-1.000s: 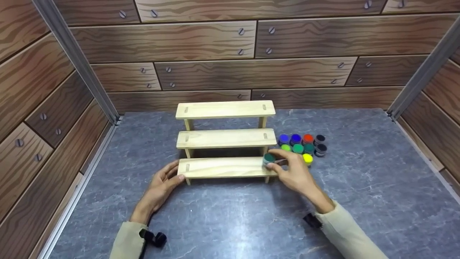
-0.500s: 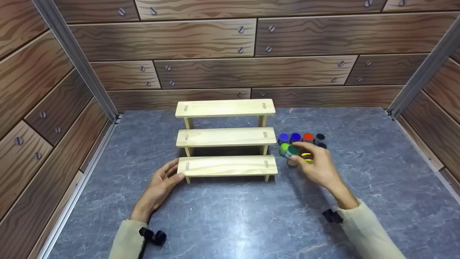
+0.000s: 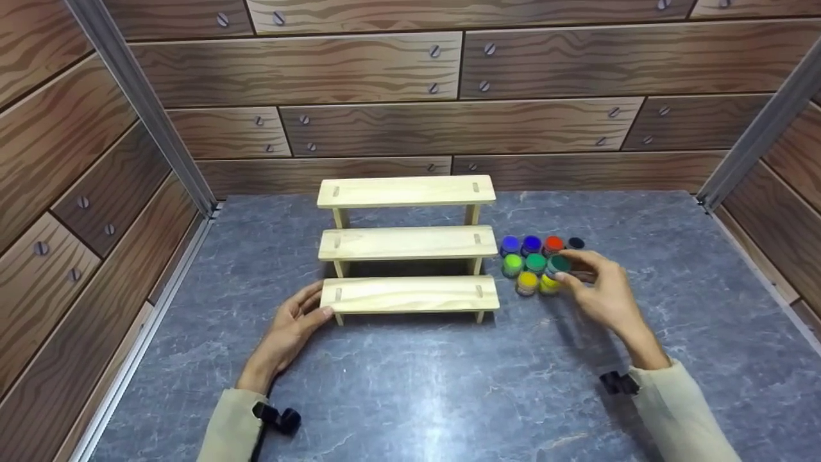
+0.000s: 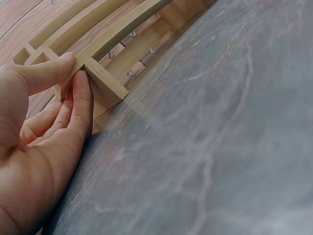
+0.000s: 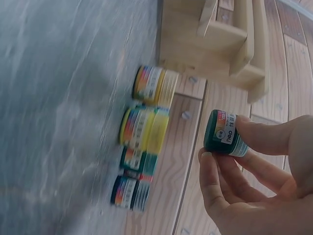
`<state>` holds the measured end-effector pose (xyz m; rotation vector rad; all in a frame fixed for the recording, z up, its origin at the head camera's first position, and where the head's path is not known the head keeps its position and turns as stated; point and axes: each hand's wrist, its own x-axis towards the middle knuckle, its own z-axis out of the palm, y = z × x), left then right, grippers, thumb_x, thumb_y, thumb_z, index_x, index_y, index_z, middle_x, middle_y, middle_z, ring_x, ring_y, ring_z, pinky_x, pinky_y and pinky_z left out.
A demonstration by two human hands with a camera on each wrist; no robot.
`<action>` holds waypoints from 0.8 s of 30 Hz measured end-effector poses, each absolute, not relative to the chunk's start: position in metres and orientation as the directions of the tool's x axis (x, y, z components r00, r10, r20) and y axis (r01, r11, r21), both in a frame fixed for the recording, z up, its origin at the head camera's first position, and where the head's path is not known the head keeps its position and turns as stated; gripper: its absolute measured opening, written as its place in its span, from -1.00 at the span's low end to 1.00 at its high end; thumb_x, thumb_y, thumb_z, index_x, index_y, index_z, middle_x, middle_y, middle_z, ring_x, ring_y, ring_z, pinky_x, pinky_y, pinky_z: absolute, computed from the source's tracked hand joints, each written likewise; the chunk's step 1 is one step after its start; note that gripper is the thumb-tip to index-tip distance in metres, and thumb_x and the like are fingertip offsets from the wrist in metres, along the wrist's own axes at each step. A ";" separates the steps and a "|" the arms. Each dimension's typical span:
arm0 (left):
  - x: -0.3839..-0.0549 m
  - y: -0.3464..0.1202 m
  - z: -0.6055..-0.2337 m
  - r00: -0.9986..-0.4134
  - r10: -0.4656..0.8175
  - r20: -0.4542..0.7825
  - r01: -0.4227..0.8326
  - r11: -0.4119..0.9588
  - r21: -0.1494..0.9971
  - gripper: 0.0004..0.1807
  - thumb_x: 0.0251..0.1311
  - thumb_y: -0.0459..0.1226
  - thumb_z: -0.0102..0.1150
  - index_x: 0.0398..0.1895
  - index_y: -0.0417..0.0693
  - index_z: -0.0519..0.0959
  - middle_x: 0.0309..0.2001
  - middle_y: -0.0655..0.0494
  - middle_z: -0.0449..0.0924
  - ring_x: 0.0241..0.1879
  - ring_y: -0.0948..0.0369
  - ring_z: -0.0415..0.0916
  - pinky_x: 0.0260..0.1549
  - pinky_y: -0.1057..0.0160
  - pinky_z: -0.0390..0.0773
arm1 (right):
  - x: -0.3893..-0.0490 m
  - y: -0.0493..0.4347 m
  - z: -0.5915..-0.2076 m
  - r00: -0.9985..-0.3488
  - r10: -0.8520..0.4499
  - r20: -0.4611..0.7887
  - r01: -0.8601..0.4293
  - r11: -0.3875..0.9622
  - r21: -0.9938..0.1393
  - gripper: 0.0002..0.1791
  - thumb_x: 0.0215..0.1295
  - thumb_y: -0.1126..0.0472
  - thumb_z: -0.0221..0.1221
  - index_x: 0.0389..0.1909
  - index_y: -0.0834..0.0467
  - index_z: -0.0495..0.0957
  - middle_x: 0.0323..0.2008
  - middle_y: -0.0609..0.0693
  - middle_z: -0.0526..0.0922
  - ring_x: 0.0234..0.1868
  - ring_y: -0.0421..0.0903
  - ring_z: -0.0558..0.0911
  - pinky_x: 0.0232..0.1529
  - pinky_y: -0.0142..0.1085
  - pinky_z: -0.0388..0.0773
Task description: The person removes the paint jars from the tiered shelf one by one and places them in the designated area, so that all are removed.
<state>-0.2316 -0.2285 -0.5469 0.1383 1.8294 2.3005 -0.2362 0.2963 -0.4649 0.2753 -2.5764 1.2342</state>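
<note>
A small dark green paint jar (image 3: pixel 558 264) is pinched between the thumb and fingers of my right hand (image 3: pixel 606 295). In the right wrist view this paint jar (image 5: pixel 225 133) is held up off the table, its label facing the camera. My left hand (image 3: pixel 292 330) grips the left end of the lowest step of a three-step wooden stand (image 3: pixel 410 295). The left wrist view puts the thumb on the front of that step (image 4: pixel 115 39) and the fingers under it. Below the held jar sit other paint jars, among them a yellow one (image 5: pixel 146 131); some are partly hidden by my right hand.
More paint jars stand in rows right of the stand: light green (image 3: pixel 512 265), ochre yellow (image 3: pixel 527 282), blue (image 3: pixel 531 244), red (image 3: pixel 553 245) and black (image 3: pixel 576 243). The grey marbled table (image 3: pixel 385 385) is enclosed by wood-patterned walls (image 3: pixel 378 70).
My right hand has carried the dark green jar rightward, from over the lowest step's right end to above the grouped jars. The left hand has stayed on the stand.
</note>
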 end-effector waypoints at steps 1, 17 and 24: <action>-0.232 -0.229 -0.547 -0.976 0.212 -0.049 -0.096 -0.215 0.972 -0.18 0.43 -0.50 0.20 0.67 -0.34 0.07 0.60 -0.38 0.15 0.33 0.14 0.51 0.26 0.33 0.60 | -0.237 0.299 -0.465 -0.946 -0.049 0.322 -0.281 0.624 -0.730 -0.54 0.41 0.38 0.36 0.29 0.40 0.60 0.17 0.42 0.67 0.12 0.34 0.71 -0.02 -0.72 0.53; -0.230 -0.228 -0.547 -0.976 0.208 -0.058 -0.103 -0.214 0.971 -0.18 0.45 -0.48 0.21 0.68 -0.31 0.07 0.61 -0.33 0.15 0.40 0.07 0.46 0.26 0.33 0.60 | -0.242 0.328 -0.475 -0.956 0.016 0.291 -0.210 0.656 -0.725 -0.53 0.42 0.37 0.35 0.30 0.40 0.59 0.14 0.45 0.69 0.12 0.37 0.69 -0.05 -0.71 0.54; -0.230 -0.228 -0.546 -0.977 0.208 -0.056 -0.100 -0.207 0.973 -0.17 0.43 -0.47 0.24 0.67 -0.33 0.07 0.61 -0.35 0.15 0.38 0.08 0.46 0.24 0.33 0.61 | -0.244 0.333 -0.480 -0.979 0.003 0.204 -0.149 0.672 -0.725 -0.51 0.45 0.38 0.31 0.34 0.41 0.54 0.18 0.49 0.65 0.15 0.42 0.68 0.16 0.09 0.67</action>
